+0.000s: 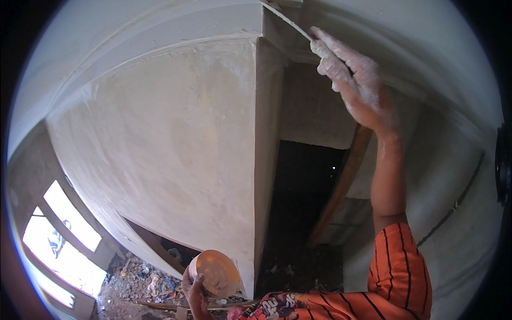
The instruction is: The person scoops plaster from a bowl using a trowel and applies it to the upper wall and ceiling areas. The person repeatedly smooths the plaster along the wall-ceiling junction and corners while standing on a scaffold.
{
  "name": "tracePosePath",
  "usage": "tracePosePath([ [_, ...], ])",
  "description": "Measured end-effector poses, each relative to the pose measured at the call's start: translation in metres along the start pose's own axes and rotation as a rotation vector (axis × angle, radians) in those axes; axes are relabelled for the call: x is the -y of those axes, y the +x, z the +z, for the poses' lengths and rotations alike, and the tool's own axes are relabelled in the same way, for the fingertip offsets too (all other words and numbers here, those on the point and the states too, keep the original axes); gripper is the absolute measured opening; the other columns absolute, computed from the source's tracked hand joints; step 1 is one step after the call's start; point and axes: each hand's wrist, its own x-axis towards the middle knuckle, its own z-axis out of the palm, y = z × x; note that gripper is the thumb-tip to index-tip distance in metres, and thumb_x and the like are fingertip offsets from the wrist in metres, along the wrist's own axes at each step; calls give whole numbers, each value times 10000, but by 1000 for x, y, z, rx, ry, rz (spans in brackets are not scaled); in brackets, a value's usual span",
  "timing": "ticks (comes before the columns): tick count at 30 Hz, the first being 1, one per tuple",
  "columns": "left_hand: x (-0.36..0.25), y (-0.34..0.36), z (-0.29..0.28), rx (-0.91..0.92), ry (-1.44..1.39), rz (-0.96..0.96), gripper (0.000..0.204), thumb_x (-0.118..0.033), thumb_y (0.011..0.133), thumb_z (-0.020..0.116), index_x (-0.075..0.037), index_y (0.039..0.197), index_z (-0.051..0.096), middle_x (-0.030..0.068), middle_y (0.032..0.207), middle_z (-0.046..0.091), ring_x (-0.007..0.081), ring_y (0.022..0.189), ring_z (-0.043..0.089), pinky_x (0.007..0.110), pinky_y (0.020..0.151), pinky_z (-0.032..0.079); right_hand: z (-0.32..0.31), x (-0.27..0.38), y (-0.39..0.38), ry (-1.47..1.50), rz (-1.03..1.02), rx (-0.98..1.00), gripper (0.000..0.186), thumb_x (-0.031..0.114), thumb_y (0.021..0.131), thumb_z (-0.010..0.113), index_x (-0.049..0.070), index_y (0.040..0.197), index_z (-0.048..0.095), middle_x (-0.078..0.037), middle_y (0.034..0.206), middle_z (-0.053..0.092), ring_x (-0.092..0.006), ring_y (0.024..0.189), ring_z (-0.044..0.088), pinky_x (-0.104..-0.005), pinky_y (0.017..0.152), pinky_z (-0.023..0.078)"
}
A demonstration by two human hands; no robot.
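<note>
One light-looking bowl (220, 273) got side-gripped by a curled left hand (194, 291); stiff-looking blade (288, 22) got end-clamped by a near-closed right hand (358, 80).

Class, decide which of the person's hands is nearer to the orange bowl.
Left. The left hand holds the orange bowl; the right hand is raised well above it.

1. This place is looking like a building under construction or renovation.
2. Patchy, greyish plaster (176, 106) is covering the large wall (184, 149).
3. Rubble and scraps (162, 285) are littering the floor (122, 306).
4. Daylight is pouring through rectangular openings (74, 216) at left.
5. Bare wood (344, 181) is edging a dark doorway (304, 197).
6. White residue (335, 68) is coating the right hand (362, 85) (a messy, plastering-like look).
</note>
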Motion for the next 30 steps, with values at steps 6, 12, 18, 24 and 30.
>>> tracePosePath([
  [6, 6, 8, -7, 24, 6, 8, 574, -118, 746, 661, 65, 1271, 517, 159, 1116, 618, 245, 1008, 617, 350, 906, 493, -33, -4, 2, 19, 199, 80, 486, 256, 972, 547, 44, 1404, 486, -54, 1124, 649, -45, 717, 437, -184, 606, 387],
  [12, 9, 10, -11, -4, 19, 26, 559, -119, 744, 659, 66, 1255, 525, 152, 1097, 622, 236, 999, 617, 342, 905, 488, -53, 7, -15, -44, 279, 46, 465, 279, 959, 553, 23, 1347, 539, -94, 1186, 673, -115, 880, 598, -243, 734, 486],
  [18, 7, 13, -17, 21, 49, -15, 559, -116, 749, 662, 66, 1257, 522, 154, 1098, 620, 234, 1005, 617, 341, 906, 489, -40, 10, -15, -15, 197, 102, 466, 289, 955, 555, 46, 1352, 547, -56, 1186, 679, -62, 812, 563, -214, 666, 475],
  [24, 13, 9, -17, 12, 4, -10, 577, -112, 752, 673, 67, 1274, 507, 154, 1111, 613, 234, 1003, 617, 343, 905, 490, -15, 12, 16, 12, 184, 117, 513, 271, 951, 576, 27, 1394, 493, -28, 1020, 656, -41, 671, 405, -183, 560, 362],
  [30, 10, 5, -18, 2, 60, -24, 575, -175, 753, 679, 49, 1261, 529, 148, 1112, 619, 242, 1012, 617, 355, 901, 504, -31, 10, -4, 47, 183, 3, 477, 239, 946, 580, 26, 1368, 521, -37, 1082, 670, -66, 797, 510, -207, 661, 421],
])
